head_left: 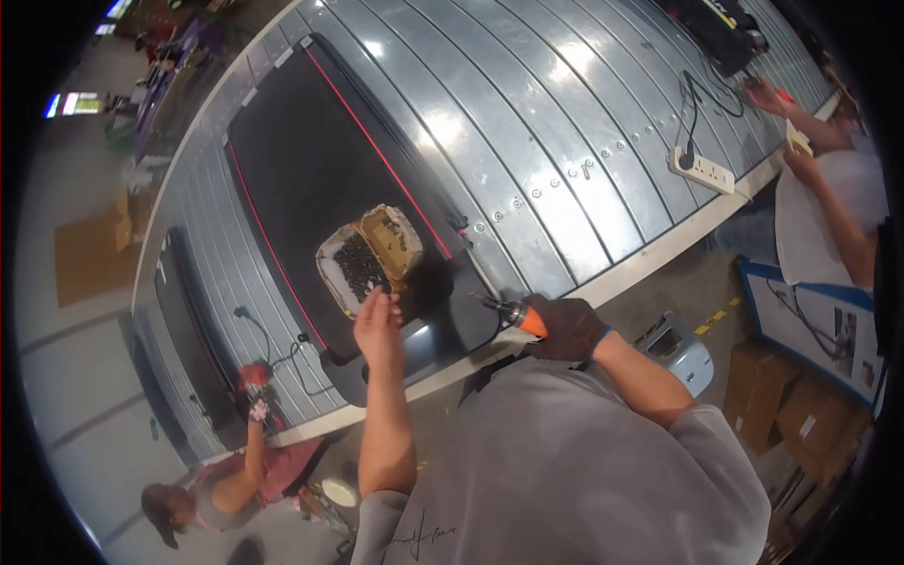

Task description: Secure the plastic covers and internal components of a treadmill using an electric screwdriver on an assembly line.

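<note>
My bare left hand (379, 328) is at the near edge of an open cardboard box (331, 256) filled with small dark screws. Its fingertips are pinched together; whatever lies between them is too small to make out. A second, smaller box (389, 243) beside it holds only a few small dark pieces. Both boxes rest on a long black treadmill-like deck (311, 141) with two red lines along it. My right hand (568, 327), in a dark glove, grips an orange and black power screwdriver (527, 320), its bit pointing left toward the deck's near end.
Metal rollers (527, 113) run along the conveyor. A white power strip (702, 170) with a black plug lies on its near right edge. One co-worker (226, 480) stands at the left by another black deck (193, 330); another (829, 198) is at the right. Cardboard boxes (758, 386) stand on the floor.
</note>
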`<state>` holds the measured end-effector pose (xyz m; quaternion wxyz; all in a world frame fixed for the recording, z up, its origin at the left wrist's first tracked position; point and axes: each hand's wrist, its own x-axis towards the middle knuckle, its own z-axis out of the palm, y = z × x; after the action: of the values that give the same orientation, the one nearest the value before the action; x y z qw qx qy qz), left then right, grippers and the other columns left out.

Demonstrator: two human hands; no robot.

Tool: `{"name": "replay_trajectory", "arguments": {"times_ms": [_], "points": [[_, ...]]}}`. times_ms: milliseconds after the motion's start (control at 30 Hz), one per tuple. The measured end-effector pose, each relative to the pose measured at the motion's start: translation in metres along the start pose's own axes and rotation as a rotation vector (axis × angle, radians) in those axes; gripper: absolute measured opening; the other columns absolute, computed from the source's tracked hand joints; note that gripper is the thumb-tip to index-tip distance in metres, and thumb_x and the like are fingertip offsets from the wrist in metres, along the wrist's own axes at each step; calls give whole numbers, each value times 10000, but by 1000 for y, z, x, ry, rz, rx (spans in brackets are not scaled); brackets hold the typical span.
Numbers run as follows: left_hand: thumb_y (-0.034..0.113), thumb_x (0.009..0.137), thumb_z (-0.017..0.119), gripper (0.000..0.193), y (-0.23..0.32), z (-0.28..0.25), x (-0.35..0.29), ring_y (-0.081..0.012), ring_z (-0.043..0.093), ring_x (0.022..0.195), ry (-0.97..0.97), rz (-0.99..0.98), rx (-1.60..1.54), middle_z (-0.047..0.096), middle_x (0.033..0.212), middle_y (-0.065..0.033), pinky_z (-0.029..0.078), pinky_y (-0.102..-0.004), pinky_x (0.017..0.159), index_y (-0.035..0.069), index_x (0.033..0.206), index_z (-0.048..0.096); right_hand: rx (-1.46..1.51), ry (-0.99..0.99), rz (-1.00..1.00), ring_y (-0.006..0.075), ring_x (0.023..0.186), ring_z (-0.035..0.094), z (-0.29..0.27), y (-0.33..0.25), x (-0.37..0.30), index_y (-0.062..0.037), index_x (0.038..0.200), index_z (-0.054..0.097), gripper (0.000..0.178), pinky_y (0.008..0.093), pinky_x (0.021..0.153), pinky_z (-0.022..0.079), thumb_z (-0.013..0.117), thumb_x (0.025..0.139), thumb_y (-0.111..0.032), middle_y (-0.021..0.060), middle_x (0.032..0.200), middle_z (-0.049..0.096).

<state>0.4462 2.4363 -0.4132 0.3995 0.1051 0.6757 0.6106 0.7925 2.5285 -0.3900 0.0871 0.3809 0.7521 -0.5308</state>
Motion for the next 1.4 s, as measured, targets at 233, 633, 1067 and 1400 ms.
{"name": "replay_trajectory", "arguments": {"times_ms": [233,633,1067,1400], "points": [[233,1054,647,189,-38,122,-88,-140,615,874,38,-277,-492,679,1025,-78,499,-258,724,47,1086,656,-144,-186,-210,392,939,723,-80,14,20,-95,1361,533,677,491,837,568,754,791,-387,187,997,739],[230,1059,641,196,-52,196,-99,-175,629,846,166,-85,-414,692,979,-105,516,-308,752,39,1022,626,-241,-367,-299,403,935,725,-157,49,39,-36,1315,517,601,494,826,561,675,817,-333,201,946,734],[240,1056,641,174,-128,212,-53,-171,608,997,118,-276,-398,669,1089,-44,485,-329,882,86,1137,648,-151,-712,-244,376,1043,711,-186,111,137,-128,1363,583,641,486,899,552,765,782,-328,187,1139,724],[231,1033,613,350,-189,176,-5,-212,603,1222,336,-363,-587,641,1343,-6,493,-388,1013,214,1380,573,-382,-509,-361,372,1030,732,-122,99,221,-95,1304,630,518,483,882,571,716,810,-227,194,1077,748]]}}
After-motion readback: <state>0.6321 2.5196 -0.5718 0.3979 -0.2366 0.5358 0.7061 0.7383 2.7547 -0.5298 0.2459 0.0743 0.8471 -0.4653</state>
